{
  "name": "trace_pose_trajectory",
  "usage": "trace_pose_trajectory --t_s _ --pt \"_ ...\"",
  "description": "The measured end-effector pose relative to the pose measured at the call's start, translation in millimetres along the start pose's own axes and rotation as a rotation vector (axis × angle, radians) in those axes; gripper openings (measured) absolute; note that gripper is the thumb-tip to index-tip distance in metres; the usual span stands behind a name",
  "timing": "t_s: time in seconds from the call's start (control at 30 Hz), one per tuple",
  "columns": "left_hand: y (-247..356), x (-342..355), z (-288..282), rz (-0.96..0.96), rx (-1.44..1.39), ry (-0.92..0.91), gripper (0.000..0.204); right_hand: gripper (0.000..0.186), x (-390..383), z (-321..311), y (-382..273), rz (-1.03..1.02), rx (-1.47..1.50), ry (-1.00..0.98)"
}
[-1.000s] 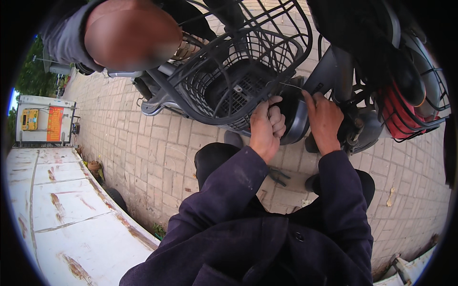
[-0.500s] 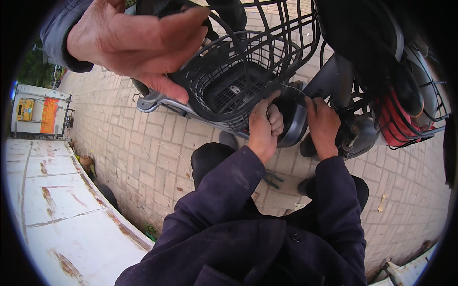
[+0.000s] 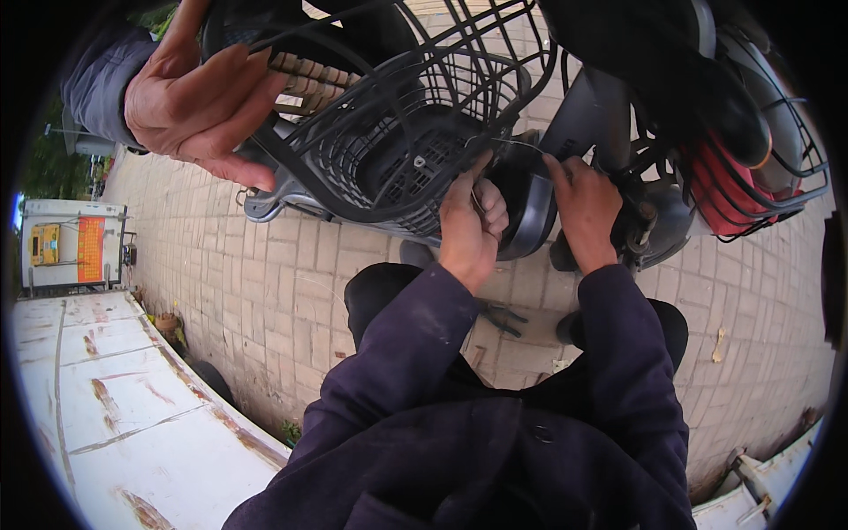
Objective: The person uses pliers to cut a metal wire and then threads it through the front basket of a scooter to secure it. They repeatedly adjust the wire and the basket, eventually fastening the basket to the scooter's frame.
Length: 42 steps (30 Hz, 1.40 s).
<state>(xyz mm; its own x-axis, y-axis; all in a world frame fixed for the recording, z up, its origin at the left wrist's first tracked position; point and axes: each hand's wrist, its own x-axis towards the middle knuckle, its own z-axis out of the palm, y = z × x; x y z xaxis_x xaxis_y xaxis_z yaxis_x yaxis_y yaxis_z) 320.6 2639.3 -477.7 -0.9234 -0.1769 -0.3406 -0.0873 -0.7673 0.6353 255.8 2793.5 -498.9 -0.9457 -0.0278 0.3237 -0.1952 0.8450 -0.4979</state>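
A black plastic bike basket (image 3: 353, 212) is tilted in front of me, its mesh floor showing. My left hand (image 3: 473, 225) is at its near right edge, index finger extended against the rim and the other fingers curled; what they hold is mostly hidden. A thin pale wire (image 3: 511, 141) runs from the basket's edge towards my right hand (image 3: 587, 212), whose thumb and forefinger pinch its end. Just under the wire, between my hands, is a rounded black fender-like part (image 3: 527, 216). At the upper left, another person's hand (image 3: 203, 110) is by the basket's rim.
Dark pliers (image 3: 502, 318) lie on the brick paving (image 3: 291, 291) between my feet. Wooden bead strands (image 3: 314, 81) show beside the other person's hand. On the right stands a second basket holding a red item (image 3: 724, 190). A white, rust-streaked panel (image 3: 132, 397) borders the left.
The basket has shifted left and tipped, and the other person's hand has moved left with it. Both my hands have moved slightly left; the wire still spans between basket and right hand.
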Motion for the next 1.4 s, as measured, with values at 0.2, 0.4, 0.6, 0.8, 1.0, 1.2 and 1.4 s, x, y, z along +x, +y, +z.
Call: trace_pose_trajectory --t_s 0.2,0.4,0.6,0.8,1.0,1.2,1.4 --pt "1.1 5.7 -3.6 -0.096 -0.131 -0.103 0.039 0.038 0.5 -1.3 4.2 -0.019 0.044 0.026" --pt "-6.2 26.7 -3.1 -0.255 -0.249 -0.202 0.031 0.035 0.3 -0.6 7.0 -0.029 0.070 0.016" --pt "-9.2 31.7 0.0 -0.252 -0.280 -0.202 0.042 0.032 1.9 -5.2 11.7 0.010 0.132 -0.015" --pt "-4.6 32.7 1.7 -0.057 -0.181 -0.201 0.051 0.032 2.2 -2.7 18.1 -0.035 0.116 -0.005" --pt "6.5 41.3 -10.5 -0.077 -0.210 -0.134 0.049 0.032 2.6 -4.5 14.0 0.021 0.153 -0.074" --pt "-3.7 44.4 -8.3 0.020 -0.303 -0.151 0.038 0.030 3.3 -6.5 6.7 0.045 0.157 -0.075" --pt "-3.4 47.1 -13.0 0.044 -0.438 -0.180 0.011 0.029 4.0 -7.8 11.0 0.049 0.170 -0.085"
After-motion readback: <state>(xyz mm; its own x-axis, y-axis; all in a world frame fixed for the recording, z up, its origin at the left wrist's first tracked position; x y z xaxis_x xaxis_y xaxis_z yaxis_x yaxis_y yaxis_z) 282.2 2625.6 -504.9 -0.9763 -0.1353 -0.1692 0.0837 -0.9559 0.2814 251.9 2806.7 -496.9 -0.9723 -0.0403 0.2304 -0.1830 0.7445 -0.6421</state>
